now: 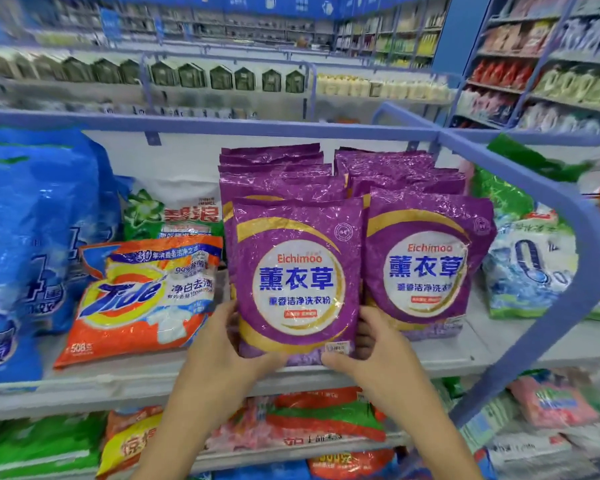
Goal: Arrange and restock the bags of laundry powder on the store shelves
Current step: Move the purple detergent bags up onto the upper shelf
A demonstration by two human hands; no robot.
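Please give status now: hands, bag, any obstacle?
Left hand and right hand grip purple bag, bottom corners. Bag upright at shelf front. Orange bag close beside, not blocking.

Pale grey shelf carries laundry powder bags. Front purple bag is upright at the front edge, gripped between left hand and right hand, heading a row. Second purple row sits just right of right hand. Orange Tide bag lies flat left of left hand, green-white bag behind it, large blue bag farther left. Blue-green bag stands well right of right hand.
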